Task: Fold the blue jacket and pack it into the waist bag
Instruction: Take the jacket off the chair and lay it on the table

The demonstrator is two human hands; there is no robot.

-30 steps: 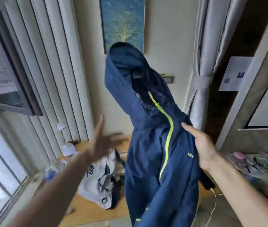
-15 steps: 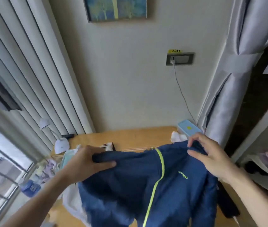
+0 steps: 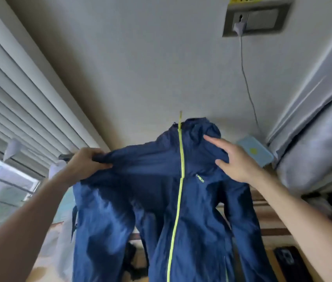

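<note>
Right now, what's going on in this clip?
A person is spreading out a blue jacket, front side facing the camera with its yellow-green zipper closed. The left hand has a closed grip on one shoulder of the jacket, while the right hand rests open-fingered against the other shoulder near the hood. No fold has been made yet. The waist bag cannot be picked out here. A plugged-in cable runs down the wall behind.
</note>
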